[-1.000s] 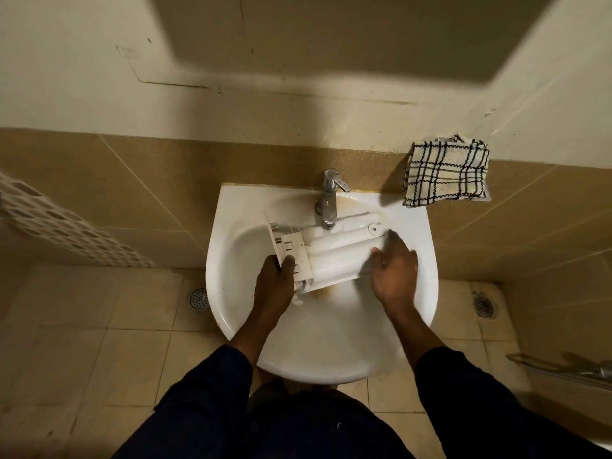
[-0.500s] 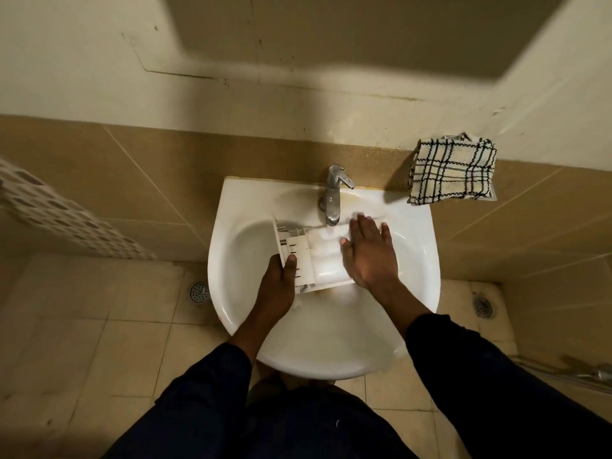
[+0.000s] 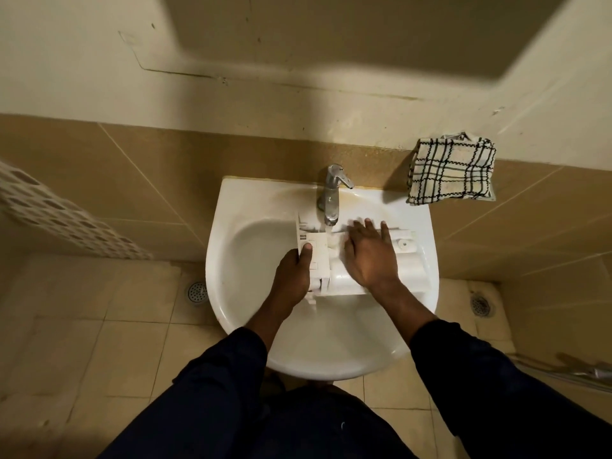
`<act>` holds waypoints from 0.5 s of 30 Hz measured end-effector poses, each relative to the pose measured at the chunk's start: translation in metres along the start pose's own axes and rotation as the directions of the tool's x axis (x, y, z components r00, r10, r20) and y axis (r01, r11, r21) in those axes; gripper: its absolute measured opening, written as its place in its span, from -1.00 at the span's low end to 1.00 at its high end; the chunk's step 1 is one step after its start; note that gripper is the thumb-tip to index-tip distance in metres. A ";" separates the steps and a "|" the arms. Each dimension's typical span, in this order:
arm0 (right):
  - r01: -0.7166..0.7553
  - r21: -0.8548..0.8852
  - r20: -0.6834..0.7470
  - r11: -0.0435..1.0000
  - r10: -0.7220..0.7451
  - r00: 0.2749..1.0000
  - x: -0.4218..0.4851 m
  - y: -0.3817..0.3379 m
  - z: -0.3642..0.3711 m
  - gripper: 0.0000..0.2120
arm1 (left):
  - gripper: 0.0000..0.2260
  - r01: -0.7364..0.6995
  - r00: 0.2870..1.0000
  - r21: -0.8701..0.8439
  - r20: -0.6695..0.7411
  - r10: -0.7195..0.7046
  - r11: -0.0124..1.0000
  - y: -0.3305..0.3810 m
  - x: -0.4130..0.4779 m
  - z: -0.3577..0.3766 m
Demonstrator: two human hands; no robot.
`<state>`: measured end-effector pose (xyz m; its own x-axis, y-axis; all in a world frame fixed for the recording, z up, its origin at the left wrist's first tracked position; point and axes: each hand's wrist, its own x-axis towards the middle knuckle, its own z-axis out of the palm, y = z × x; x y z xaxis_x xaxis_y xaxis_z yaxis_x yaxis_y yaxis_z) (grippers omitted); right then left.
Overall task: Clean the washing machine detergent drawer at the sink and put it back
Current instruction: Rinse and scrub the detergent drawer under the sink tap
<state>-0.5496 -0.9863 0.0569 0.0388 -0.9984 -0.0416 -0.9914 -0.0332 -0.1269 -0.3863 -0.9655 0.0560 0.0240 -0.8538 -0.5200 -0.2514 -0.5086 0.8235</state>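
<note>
Beige glazed tiles cover the wall and floor around you. A white perforated plastic panel (image 3: 49,213) slants in at far left, and a round metal floor drain (image 3: 197,292) sits below it. Your white ceramic sink (image 3: 251,260), rounded at the front, holds the white plastic detergent drawer (image 3: 410,260). The drawer is a long moulded box lying crosswise in the basin under the chrome tap (image 3: 332,193). Your left hand (image 3: 293,276) clamps its left end, thumb pressed on top, fingers out of sight beneath. Your right hand (image 3: 371,256) lies flat on the drawer's middle, fingers straight and spread, gripping nothing. Right of the tap, a folded cream cloth (image 3: 452,172) with black checks rests on the tile ledge. A second floor drain (image 3: 479,304) lies at right.
</note>
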 end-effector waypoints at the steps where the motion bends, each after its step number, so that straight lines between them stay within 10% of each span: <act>1: 0.047 0.042 -0.007 0.998 -0.047 0.999 0.000 -0.004 -0.003 -0.44 | -0.63 0.018 1.000 -0.022 0.008 -0.018 1.000 0.007 0.002 0.000; 15: 0.091 0.157 0.000 0.983 -0.092 0.996 -0.016 -0.003 -0.013 -0.50 | -0.56 0.150 0.938 -0.112 0.329 -0.105 0.982 0.028 0.012 0.013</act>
<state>-0.5493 -0.9711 0.0708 0.1299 -0.9911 -0.0300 -0.9518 -0.1162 -0.2839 -0.4058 -0.9889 0.0699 -0.2695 -0.7110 -0.6495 -0.1346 -0.6401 0.7565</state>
